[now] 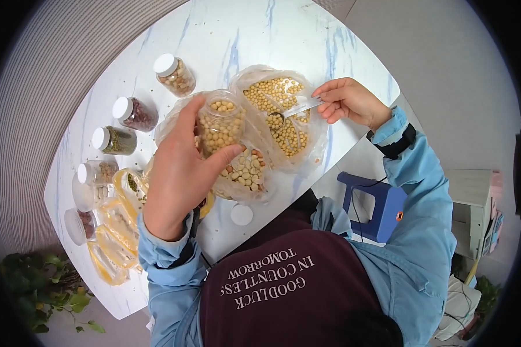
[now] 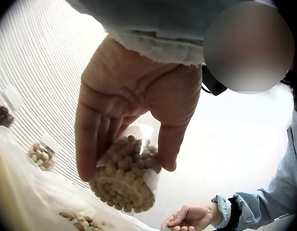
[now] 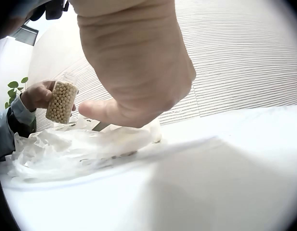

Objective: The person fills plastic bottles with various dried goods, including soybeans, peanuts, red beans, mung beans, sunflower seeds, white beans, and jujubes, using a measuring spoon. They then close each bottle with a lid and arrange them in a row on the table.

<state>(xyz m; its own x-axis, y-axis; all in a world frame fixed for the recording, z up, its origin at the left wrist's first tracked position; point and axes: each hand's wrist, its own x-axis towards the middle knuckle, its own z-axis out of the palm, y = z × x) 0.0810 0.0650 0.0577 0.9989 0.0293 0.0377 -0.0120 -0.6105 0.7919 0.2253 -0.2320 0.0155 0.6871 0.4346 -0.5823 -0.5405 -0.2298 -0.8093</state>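
Note:
My left hand [image 1: 176, 170] grips a clear lidless jar [image 1: 221, 130] by its sides, thumb opposite the fingers. Round pale yellow soybeans fill it nearly to the neck. In the left wrist view the same jar [image 2: 124, 173] shows between fingers and thumb. Over at the right, my right hand [image 1: 353, 103] pinches the clear handle of a spoon [image 1: 298, 108], whose bowl dips among soybeans [image 1: 289, 141] in an opened plastic bag [image 1: 317, 136]. Under the jar, a second bag holds pale flat beans [image 1: 246, 172] with some reddish ones. The right wrist view hides the spoon mostly behind the hand.
White-lidded jars of nuts [image 1: 179, 78], dark red beans [image 1: 139, 114] and green beans [image 1: 120, 141] line the table's far left. Yellow-edged pouches [image 1: 113, 246] lie at the near left. A loose white lid [image 1: 241, 214] sits by the front edge; a blue stool-like object [image 1: 376, 217] stands below.

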